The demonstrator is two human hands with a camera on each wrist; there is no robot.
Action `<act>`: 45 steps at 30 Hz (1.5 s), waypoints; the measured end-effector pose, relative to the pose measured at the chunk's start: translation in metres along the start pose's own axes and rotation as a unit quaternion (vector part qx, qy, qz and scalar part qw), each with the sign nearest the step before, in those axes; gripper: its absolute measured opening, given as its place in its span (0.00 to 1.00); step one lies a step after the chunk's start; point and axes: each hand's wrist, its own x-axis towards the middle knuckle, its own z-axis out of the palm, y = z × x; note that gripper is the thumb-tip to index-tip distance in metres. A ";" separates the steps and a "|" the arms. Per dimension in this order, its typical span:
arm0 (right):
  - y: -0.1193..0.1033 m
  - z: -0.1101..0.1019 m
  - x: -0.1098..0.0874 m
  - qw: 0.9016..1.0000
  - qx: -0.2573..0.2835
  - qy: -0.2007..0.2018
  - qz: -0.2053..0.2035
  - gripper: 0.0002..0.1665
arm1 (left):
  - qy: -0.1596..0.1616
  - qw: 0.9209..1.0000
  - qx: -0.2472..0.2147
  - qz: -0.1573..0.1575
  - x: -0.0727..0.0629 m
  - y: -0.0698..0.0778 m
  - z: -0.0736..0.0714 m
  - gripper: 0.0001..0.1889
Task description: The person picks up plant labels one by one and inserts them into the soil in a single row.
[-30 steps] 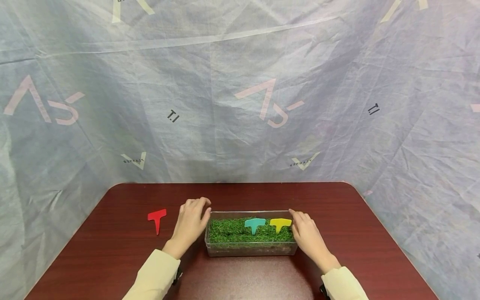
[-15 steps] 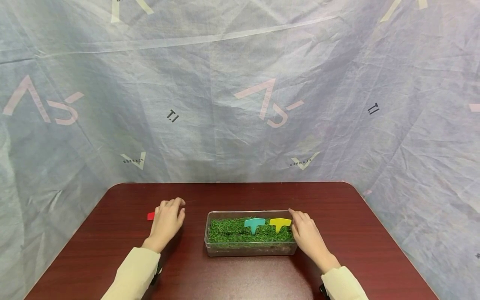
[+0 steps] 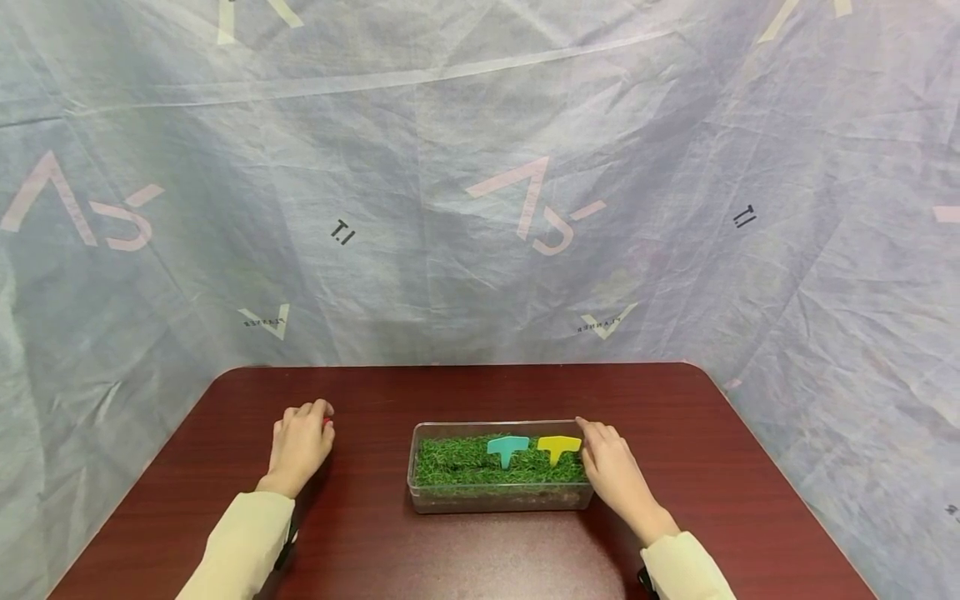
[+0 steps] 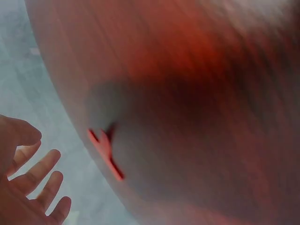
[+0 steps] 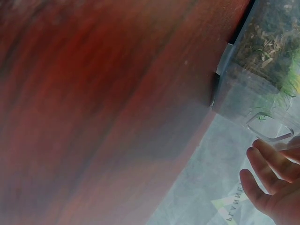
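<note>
My left hand point(image 3: 298, 443) hovers over a red T-shaped plant label on the left of the table, hiding nearly all of it in the head view. In the left wrist view the label point(image 4: 107, 152) lies on the tabletop, apart from my loosely bent fingers point(image 4: 40, 176). My right hand point(image 3: 618, 475) rests at the right end of a clear plastic planter box point(image 3: 502, 502) filled with green grass. Its fingers point(image 5: 265, 171) are fairly straight by the rim in the right wrist view. A teal label point(image 3: 507, 448) and a yellow label point(image 3: 558, 447) stand upright in the grass.
The dark red wooden table point(image 3: 465, 558) has rounded far corners. A grey printed cloth point(image 3: 420, 183) hangs behind it and along both sides.
My left hand has moved left from beside the planter's left end to above the red label, covering it. My right hand and the planter have stayed in place.
</note>
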 end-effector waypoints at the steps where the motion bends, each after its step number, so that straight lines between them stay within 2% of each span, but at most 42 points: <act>1: 0.000 0.000 0.000 1.000 0.000 0.000 0.000 0.23 | -0.003 1.000 0.003 -0.005 0.000 -0.003 0.000 0.08; 10: -0.001 -0.001 -0.001 1.000 0.002 0.002 -0.003 0.23 | -0.042 0.998 0.029 -0.046 -0.006 -0.025 0.003 0.14; 18: 0.000 -0.001 -0.001 1.000 0.003 0.000 -0.001 0.23 | -0.105 0.990 0.035 -0.082 -0.011 -0.033 0.004 0.19; 21: 0.000 -0.001 -0.001 1.000 0.003 0.000 -0.002 0.23 | -0.119 0.988 0.031 -0.090 -0.013 -0.035 0.004 0.20; 29: 0.000 0.000 0.000 1.000 0.002 0.001 -0.003 0.23 | -0.128 0.987 0.022 -0.093 -0.013 -0.038 0.006 0.21; 45: 0.000 -0.001 0.001 1.000 0.002 -0.003 0.001 0.23 | -0.134 0.987 0.026 -0.091 -0.012 -0.034 0.003 0.23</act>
